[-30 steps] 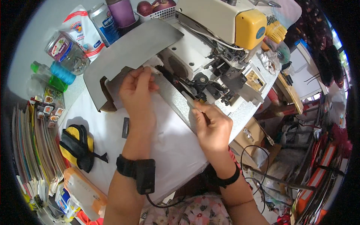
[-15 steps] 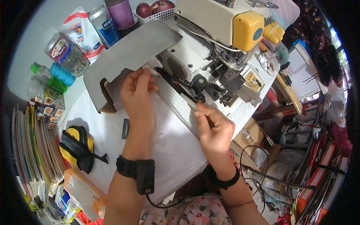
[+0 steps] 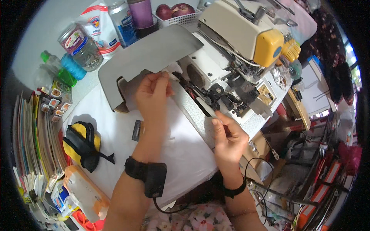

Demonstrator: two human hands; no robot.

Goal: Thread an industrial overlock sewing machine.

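Before me stands a cream and yellow sewing machine (image 3: pixel 231 32) with its dark inner mechanism (image 3: pixel 219 94) exposed. My right hand (image 3: pixel 230 140) pinches a thin white stick (image 3: pixel 204 107) between thumb and fingers, along the machine's near edge. The stick runs toward a dark, narrow part by the mechanism; whether they are joined I cannot tell. My left hand (image 3: pixel 154 94) is closed in a pinch beside a grey curved cover (image 3: pixel 150 48). A small white scrap (image 3: pixel 175 68) shows just beyond its fingertips, and what those fingers hold is partly hidden.
On the left lie a yellow and black pouch (image 3: pixel 83 144), a small dark flat piece (image 3: pixel 136 130) and a row of upright papers (image 3: pixel 36 142). Jars, a can and a white pouch (image 3: pixel 99 29) line the back. A basket of onions (image 3: pixel 177 19) sits behind the machine.
The whole view has shifted, so the scene sits lower and further right. Both hands keep nearly the same place at the machine; more of the white stick shows now.
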